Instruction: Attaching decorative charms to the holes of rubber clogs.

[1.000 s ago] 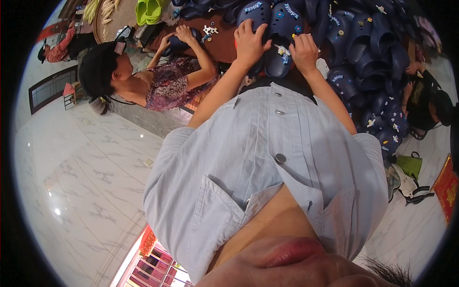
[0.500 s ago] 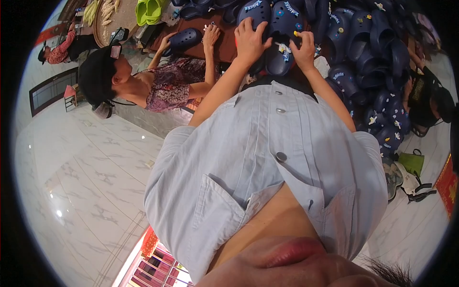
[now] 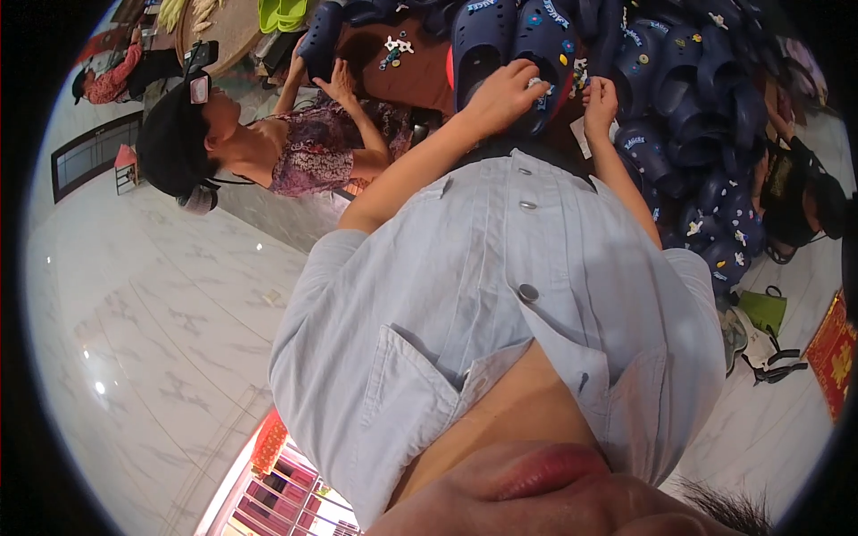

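The blue shoe (image 3: 540, 43) looks light, bendy, maybe slippery; its rim seems best to hold. The left hand (image 3: 511, 96) is over the shoe's open back, fingers bent; I can't tell if they pinch anything. Just right of the shoe are charms (image 3: 580, 70), then the right hand (image 3: 601, 105), fingertips pressed together, on what I can't tell.

Pale-blue letter charms (image 3: 559, 15) stand on the toes of the dark-blue pair of clogs (image 3: 487, 36). Right of that pair, another clog (image 3: 639, 165) wears similar lettering. Much farther right, nearer me, a red sheet (image 3: 831, 362) bears gold marks I can't make out.
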Demonstrator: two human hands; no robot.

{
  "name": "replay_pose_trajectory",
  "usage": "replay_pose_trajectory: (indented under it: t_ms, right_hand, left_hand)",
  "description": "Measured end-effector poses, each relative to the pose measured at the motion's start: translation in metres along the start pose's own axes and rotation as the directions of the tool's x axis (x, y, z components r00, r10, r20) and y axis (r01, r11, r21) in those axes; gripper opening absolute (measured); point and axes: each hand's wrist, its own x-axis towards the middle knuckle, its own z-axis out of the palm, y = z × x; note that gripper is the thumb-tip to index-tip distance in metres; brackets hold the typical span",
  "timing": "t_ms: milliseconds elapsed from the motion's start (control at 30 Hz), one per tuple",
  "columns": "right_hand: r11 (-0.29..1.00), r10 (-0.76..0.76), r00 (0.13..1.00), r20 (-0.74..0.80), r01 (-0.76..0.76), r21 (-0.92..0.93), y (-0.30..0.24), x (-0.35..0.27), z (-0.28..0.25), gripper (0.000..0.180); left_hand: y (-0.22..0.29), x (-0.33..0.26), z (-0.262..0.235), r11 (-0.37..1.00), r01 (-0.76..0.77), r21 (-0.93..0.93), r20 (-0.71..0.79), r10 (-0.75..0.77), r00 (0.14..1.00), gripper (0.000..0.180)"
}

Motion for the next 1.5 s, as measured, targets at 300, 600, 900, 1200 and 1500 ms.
replay_pose_trajectory:
  t_ms: [300,600,900,1200,1500]
  right_hand:
    - [0.999,-0.036,0.993,0.111,0.039,-0.022,0.003,-0.001,0.003,0.020]
    - [0.999,-0.042,0.993,0.109,0.044,-0.014,-0.001,-0.002,-0.004,0.021]
    - [0.999,-0.006,0.988,0.157,0.011,-0.031,0.004,0.001,0.001,0.022]
    - [0.997,-0.063,0.980,0.189,0.072,-0.042,-0.006,0.000,0.002,0.023]
    - [0.978,-0.146,0.968,0.202,0.172,-0.118,-0.023,0.001,0.005,0.021]
  left_hand:
    - [0.005,-0.007,0.017,0.991,0.046,0.126,0.253,-0.077,0.964,0.020]
    - [0.006,-0.023,0.016,0.989,0.139,0.052,0.291,-0.148,0.945,0.048]
    - [0.014,-0.017,0.021,0.965,0.088,0.249,0.280,-0.159,0.947,0.013]
    - [0.011,-0.014,0.029,0.972,0.217,0.091,0.280,-0.234,0.931,0.034]
    - [0.003,-0.010,-0.008,0.685,0.511,-0.519,0.115,-0.536,0.836,0.025]
